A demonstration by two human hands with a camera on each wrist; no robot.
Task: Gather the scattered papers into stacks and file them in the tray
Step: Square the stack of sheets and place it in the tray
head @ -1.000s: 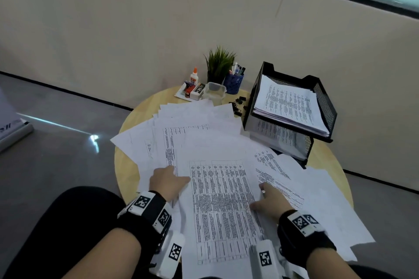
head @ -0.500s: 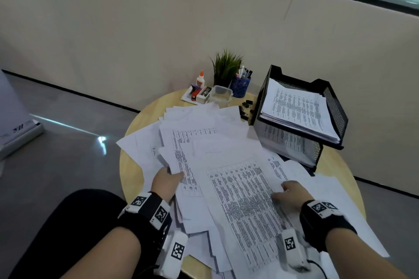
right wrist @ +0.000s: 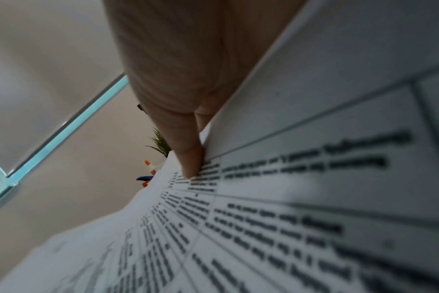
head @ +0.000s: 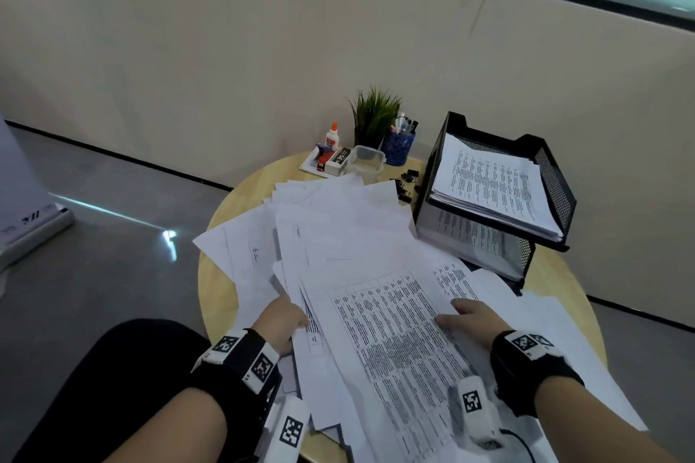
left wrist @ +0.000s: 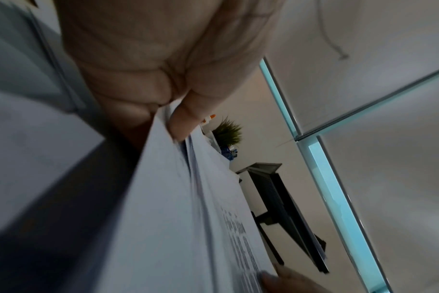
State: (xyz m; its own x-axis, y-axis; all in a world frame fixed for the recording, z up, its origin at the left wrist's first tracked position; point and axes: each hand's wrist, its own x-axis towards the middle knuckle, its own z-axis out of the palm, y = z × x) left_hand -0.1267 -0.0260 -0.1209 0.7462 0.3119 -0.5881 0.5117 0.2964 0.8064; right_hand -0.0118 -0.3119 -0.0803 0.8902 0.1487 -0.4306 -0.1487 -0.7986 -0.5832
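Observation:
White printed papers [head: 338, 237] lie scattered over a round wooden table [head: 218, 274]. A loose bundle topped by a sheet with a printed table [head: 395, 334] lies askew at the near edge. My left hand [head: 291, 316] pinches the bundle's left edge; the left wrist view shows the thumb [left wrist: 180, 123] on top of the sheets [left wrist: 188, 218]. My right hand [head: 457, 314] holds the right edge, thumb [right wrist: 191, 158] pressing on the printed sheet [right wrist: 263, 218], the other fingers hidden. A black mesh two-tier tray [head: 556, 184] at the right holds paper stacks in both tiers.
At the table's far edge stand a small green plant [head: 376, 116], a blue pen cup [head: 398, 147], a glue bottle [head: 333, 135], a clear plastic box [head: 366, 158] and several black binder clips [head: 408, 180]. More loose sheets [head: 556, 334] lie under my right wrist.
The top bundle has swung askew, its near end going right. My right hand moved right along its edge; my left hand has closed on the left edge.

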